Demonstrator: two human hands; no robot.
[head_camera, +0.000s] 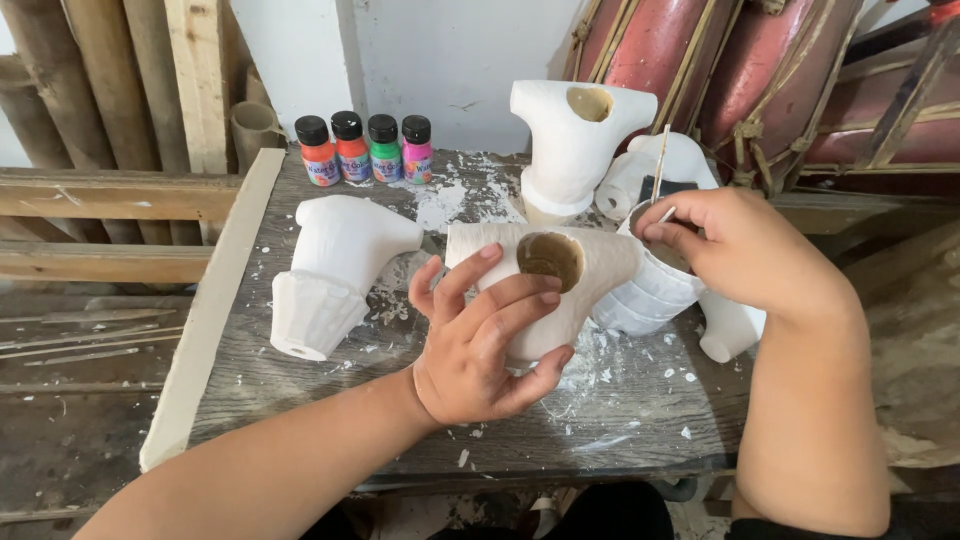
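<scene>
The left hand cups a white, T-shaped plaster figure near the middle of the worktop. Its grip is closed around the lower body, fingers spread across the front and thumb underneath, which seems to steady the piece and keep its round opening tilted up toward the camera. The inside of that opening looks brownish and unpainted; whether anything lies in it I cannot tell.

The right hand hovers just to the right, over a white ribbed cup that touches the held figure. Its grip is pinched shut on a thin stick, likely a brush handle, which rises out of the cup; the cup's contents are hidden by the hand.

A second white figure lies on its side toward the left edge of the worktop, its flared base pointing at the near left corner. A third one stands upright at the far edge, its top hole open and showing a tan interior. More white pieces sit behind and under the right hand.

Four small paint bottles with black caps stand in a row along the far edge: two orange-red, one green, one pink, all capped. White flecks and dried smears cover the grey wooden surface.
</scene>
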